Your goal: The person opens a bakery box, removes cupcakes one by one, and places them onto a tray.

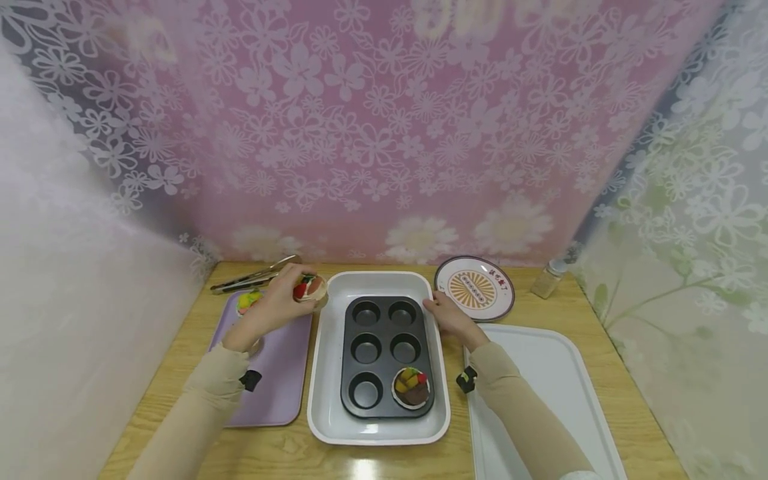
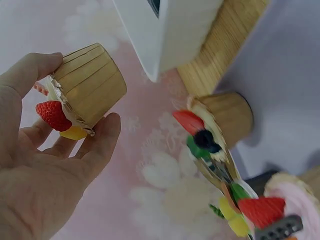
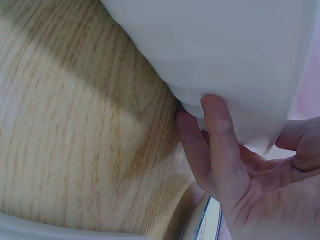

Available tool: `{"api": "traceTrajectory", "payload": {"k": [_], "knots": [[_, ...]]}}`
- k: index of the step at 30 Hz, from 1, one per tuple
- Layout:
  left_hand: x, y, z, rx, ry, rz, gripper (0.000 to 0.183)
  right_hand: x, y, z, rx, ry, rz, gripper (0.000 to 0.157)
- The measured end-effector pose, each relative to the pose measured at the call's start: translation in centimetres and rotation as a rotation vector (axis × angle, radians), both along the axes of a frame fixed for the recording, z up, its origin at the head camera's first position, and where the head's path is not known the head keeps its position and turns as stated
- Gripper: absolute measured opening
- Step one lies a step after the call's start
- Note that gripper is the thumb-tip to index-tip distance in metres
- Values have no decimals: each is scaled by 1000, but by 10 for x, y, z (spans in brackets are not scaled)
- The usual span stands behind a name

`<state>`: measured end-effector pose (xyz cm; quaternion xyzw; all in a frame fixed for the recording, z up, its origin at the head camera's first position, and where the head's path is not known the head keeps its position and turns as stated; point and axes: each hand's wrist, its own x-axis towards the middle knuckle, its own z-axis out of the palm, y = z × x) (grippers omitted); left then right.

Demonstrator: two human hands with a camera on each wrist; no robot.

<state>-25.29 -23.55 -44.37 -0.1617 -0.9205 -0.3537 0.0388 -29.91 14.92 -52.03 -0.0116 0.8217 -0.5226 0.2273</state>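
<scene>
My left hand [image 1: 273, 307] grips a toy cupcake [image 1: 311, 288] over the gap between the lilac tray [image 1: 282, 383] and the white deep tray [image 1: 379, 440]. Thumb and fingers pinch its tan pleated cup [image 2: 92, 82], and a strawberry shows on top in the left wrist view. Inside the deep tray lies a dark muffin tin [image 1: 385, 333]; another fruit-topped cupcake [image 1: 411, 388] fills its near right cup. At the deep tray's far right side, my right hand [image 1: 450, 315] holds the rim, fingertips [image 3: 216, 107] against the outer wall.
More cupcakes [image 2: 230, 120] stand on the lilac tray, partly hidden by my left arm in the head view. Metal tongs [image 1: 240, 283] lie behind them. To the right are a patterned plate [image 1: 474, 287], a small jar [image 1: 546, 281] and a flat white tray [image 1: 540, 393].
</scene>
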Motion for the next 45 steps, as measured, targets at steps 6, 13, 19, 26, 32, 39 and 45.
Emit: {"api": "traceTrajectory", "payload": {"k": [6,13,19,26,32,39,45], "knots": [[7,-24,-5,-30,-43,43,59,0,2,4,2,35,13,50],[13,-36,-23,-78,-111,44,58,-1,4,4,10,43,12,48],[18,-41,-36,-112,-171,62,53,-3,4,3,17,50,18,49],[21,-41,-43,-208,-133,42,49,-2,5,3,27,41,28,50],[22,-42,-52,-225,-112,36,46,-3,5,0,28,35,27,51],[25,-45,-61,-213,-137,35,47,-3,3,-3,27,22,22,51],[27,-46,-67,-224,-153,33,46,-3,2,-3,30,6,14,50]]}}
